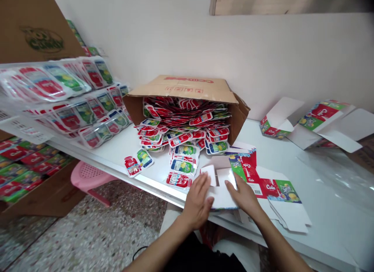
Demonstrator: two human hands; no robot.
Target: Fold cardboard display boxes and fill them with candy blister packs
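Observation:
A small cardboard box (223,196), white inside, lies at the table's front edge with its flaps up. My left hand (198,202) holds its left side, fingers extended along a white flap and thumb near the front. On the opposite side my right hand (244,194) grips the wall, thumb over the inside edge. Flat printed cartons (270,188) marked Cola lie just right of the box. Behind my hands, a brown carton (181,87) on its side spills many red and green can-shaped packets (181,139). Several packets (179,180) lie in a row near my left hand.
Two loose packets (137,161) lie left on the white table (330,209). Bagged packets (84,108) are piled further left. Part-folded boxes (321,120) and clear plastic (330,174) sit at right. A pink stool (92,176) stands below, near a carton of printed boxes (29,166).

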